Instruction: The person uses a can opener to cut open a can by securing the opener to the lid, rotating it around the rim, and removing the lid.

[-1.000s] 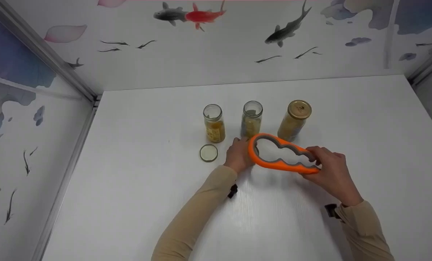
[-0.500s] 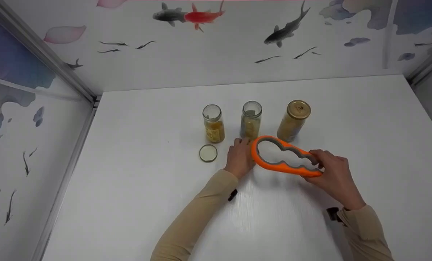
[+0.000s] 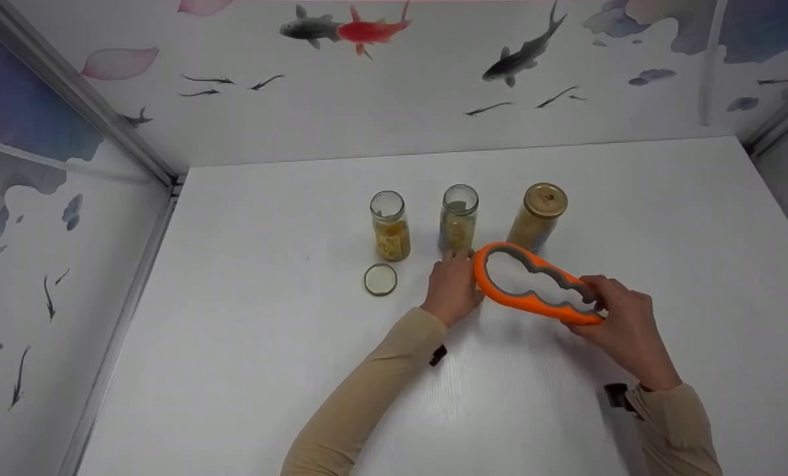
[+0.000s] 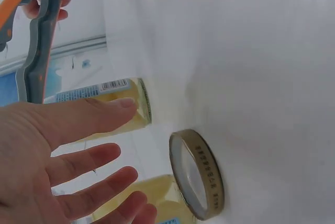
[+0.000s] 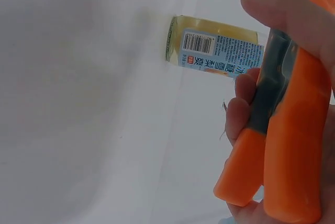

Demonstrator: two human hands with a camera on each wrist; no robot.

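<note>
My right hand [image 3: 622, 327] grips the handle ends of an orange and grey jar opener [image 3: 533, 303], holding its rounded end towards the left hand. Several fingers wrap the handles in the right wrist view. My left hand [image 3: 451, 287] has its thumb extended and its fingers spread, holding nothing. Close to those fingers lies an upturned gold lid [image 4: 209, 179], covered by the hand in the head view. Behind it stands the lidless middle jar [image 3: 459, 225]. The right jar [image 3: 536, 218] has its gold lid on. On the left stands another lidless jar [image 3: 392, 235].
A second upturned lid [image 3: 381, 279] lies on the white table [image 3: 248, 317], in front of the left jar. A wall [image 3: 394, 112] printed with fish rises behind the table, and another wall [image 3: 30, 277] stands along its left side.
The left hand has moved slightly to the right. The right hand and jar opener have also shifted right, and the opener's rounded end now overlaps the right jar's base. Jars stay in place.
</note>
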